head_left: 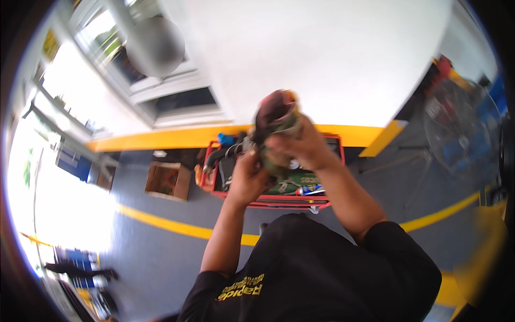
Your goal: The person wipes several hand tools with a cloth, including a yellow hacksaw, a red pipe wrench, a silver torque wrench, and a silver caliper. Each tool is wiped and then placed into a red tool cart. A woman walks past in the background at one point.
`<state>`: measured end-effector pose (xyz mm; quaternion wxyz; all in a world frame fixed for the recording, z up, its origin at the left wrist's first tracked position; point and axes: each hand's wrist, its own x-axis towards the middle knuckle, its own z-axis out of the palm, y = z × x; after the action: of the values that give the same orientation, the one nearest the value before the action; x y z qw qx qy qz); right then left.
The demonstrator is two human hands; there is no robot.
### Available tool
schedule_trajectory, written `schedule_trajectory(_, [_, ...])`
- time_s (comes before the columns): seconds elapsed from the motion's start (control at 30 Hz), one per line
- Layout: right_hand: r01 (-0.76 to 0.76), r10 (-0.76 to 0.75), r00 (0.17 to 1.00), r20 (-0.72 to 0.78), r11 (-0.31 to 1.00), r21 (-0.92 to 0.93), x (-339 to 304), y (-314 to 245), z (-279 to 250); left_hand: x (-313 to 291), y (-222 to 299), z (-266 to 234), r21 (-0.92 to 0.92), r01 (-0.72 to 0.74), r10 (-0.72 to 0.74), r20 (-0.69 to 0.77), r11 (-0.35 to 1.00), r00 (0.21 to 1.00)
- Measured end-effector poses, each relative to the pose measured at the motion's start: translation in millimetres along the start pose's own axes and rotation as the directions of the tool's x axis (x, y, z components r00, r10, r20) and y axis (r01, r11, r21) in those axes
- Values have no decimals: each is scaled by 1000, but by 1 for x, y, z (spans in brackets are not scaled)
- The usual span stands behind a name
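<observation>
Above a red tool cart, I hold a bunched cloth rag in dark red, green and orange. My right hand is closed round its right side, fingers pressed into the folds. Against its lower left, my left hand is closed with the fingers curled at the cloth. Motion blurs the rag and the fingertips. Beneath the hands, in the cart's top tray, lie a green cloth or bag, a blue-and-white tube and a dark curved hose.
Behind the cart stands a white wall with a yellow band along its foot. An open cardboard box sits on the grey floor to the left. A stand fan is at the right. Yellow lines cross the floor.
</observation>
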<state>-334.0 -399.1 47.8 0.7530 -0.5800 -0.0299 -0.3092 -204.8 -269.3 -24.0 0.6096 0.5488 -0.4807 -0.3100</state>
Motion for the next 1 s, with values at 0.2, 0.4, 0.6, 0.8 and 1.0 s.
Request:
schedule_trajectory(0.2, [203, -207, 974, -91, 978, -48, 20, -6, 22, 12, -12, -6, -260, -116, 143, 84, 959, 986])
schedule_trajectory(0.4, [155, -193, 958, 210, 970, 188, 2, -48, 11, 34, 8, -8, -289, 0, 138, 457, 957, 879])
schedule_trajectory(0.6, [145, -147, 989, -1, 973, 181, -14, -56, 14, 49, 15, 4, -356, 23, 193, 559, 934, 807])
schedule_trajectory(0.8, [192, -442, 869, -223, 717, -670, -37, -35, 13, 33, -3, 14, -134, -44, 96, 408, 990, 908])
schedule_trajectory(1.0, [-293, -50, 945, -323, 311, -904, -63, -46, 23, 27, -31, 2, 106, -114, 64, 397, 988, 916])
